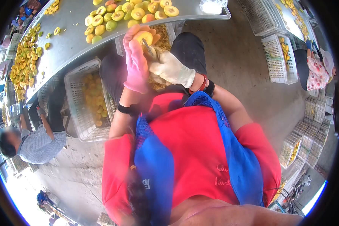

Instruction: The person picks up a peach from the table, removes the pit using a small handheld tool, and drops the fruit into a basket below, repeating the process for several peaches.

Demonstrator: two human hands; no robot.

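Note:
A pink glove covers my left hand (136, 62), which holds a halved yellow fruit (143, 37) with its cut face showing. My right hand (172, 68), in a white glove, is closed on a small metal tool (147, 47) whose tip reaches the fruit. Both hands are close together just off the edge of the metal table (75, 35). Beneath them, between my knees, a crate (170, 33) holds yellowish pieces. Several halved fruits (138, 13) lie on the table just beyond my hands.
A white crate (73, 109) with fruit stands on the floor at left. More fruit halves (24, 62) are heaped at the table's left. A clear plastic bag (211, 6) lies at its right corner. One person (43, 145) sits at left, another (316, 71) at right near crates (277, 60).

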